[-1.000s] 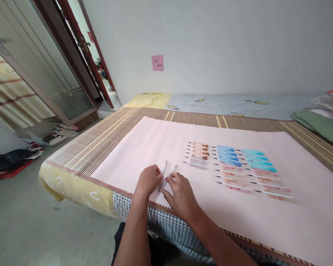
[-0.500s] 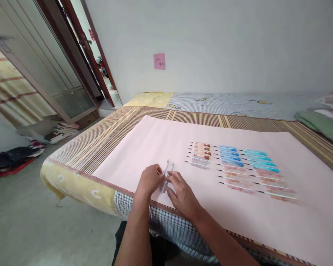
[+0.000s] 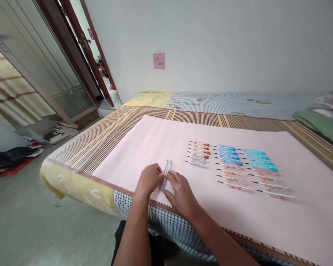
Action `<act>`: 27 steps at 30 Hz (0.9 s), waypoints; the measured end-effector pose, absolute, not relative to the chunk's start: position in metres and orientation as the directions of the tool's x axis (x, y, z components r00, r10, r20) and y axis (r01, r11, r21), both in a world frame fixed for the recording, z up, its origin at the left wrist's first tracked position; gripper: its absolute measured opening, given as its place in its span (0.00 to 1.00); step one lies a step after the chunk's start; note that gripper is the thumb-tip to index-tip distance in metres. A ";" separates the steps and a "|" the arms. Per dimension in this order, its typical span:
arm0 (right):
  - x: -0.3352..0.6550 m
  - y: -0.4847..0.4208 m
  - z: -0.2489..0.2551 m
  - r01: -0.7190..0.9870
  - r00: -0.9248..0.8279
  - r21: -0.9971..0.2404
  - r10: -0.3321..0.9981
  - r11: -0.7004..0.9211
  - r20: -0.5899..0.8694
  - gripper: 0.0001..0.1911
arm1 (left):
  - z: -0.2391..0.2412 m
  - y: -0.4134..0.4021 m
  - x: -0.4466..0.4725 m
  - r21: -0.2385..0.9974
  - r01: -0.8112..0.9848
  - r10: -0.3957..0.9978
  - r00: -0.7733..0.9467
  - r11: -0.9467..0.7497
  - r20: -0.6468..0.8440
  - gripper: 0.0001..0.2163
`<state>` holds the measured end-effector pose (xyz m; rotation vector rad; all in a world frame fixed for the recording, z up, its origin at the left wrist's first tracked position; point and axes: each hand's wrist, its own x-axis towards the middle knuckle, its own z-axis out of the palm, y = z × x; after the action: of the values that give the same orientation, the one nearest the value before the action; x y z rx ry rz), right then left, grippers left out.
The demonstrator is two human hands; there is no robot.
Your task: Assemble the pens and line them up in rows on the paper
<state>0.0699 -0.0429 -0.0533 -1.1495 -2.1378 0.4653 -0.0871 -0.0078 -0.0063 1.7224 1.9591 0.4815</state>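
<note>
My left hand is closed with its fingertips pinching slim clear pens near the front edge of the pink sheet. From the other side, my right hand has its fingers and thumb on the same pens. At least two of them lie side by side, tips pointing away from me; their lower parts are partly hidden by my fingers. To the right lie brown-ended pens, clear pens, blue pens, turquoise pens and pink-patterned pens, set out in columns.
The sheet lies on a striped mat over a bed with checked and yellow bedding. Folded green cloth sits at the right. A pink note is on the wall. Books and a black bag lie at the left.
The right hand has moved slightly left, bringing the clear pens closer together. The left hand has hardly moved, and the rows of pens stay where they were.
</note>
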 end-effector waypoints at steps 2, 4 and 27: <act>0.070 -0.043 -0.052 0.609 -0.397 -0.569 0.833 0.552 0.385 0.24 | -0.007 -0.008 -0.087 0.558 0.817 0.988 -0.089 0.143 -0.123 0.03; 0.070 -0.044 -0.052 0.615 -0.396 -0.560 0.832 0.555 0.389 0.23 | -0.007 -0.007 -0.087 0.559 0.817 0.989 -0.090 0.142 -0.121 0.03; 0.071 -0.038 -0.055 0.511 -0.429 -0.648 0.821 0.564 0.376 0.24 | -0.009 -0.008 -0.087 0.590 0.790 0.985 -0.118 0.169 -0.124 0.03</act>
<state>0.0711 -0.0378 -0.0550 -1.0618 -2.1168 0.5853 -0.0872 -0.0079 -0.0090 1.6723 1.9638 0.5294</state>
